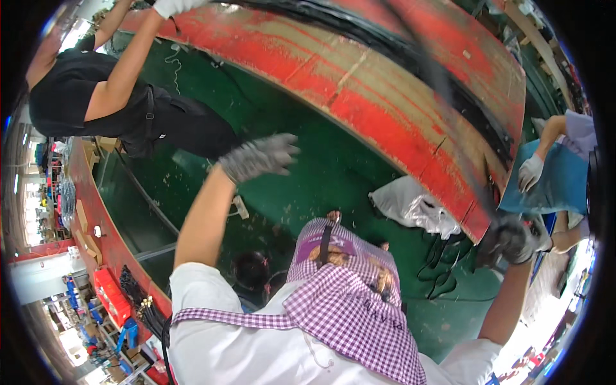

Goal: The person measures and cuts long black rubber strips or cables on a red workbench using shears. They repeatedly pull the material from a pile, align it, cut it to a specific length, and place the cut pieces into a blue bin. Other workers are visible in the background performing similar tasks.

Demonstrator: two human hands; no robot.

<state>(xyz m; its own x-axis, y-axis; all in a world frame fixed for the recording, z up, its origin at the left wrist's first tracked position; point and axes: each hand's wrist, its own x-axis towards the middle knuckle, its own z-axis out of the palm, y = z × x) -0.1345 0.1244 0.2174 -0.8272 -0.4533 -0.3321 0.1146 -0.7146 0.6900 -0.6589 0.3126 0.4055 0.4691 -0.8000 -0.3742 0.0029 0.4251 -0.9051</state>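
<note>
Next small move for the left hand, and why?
I'd likely bring the left hand across to steady the blurred black strip. That hand looks open and empty, seen against the green floor, while the strip crosses the red table towards the right hand, which seems to grip it; blur hides the exact contact.

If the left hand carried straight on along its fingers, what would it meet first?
Probably the near edge of the worn red table; but depth is unclear, so the gloved left hand might pass above or below it.
</note>
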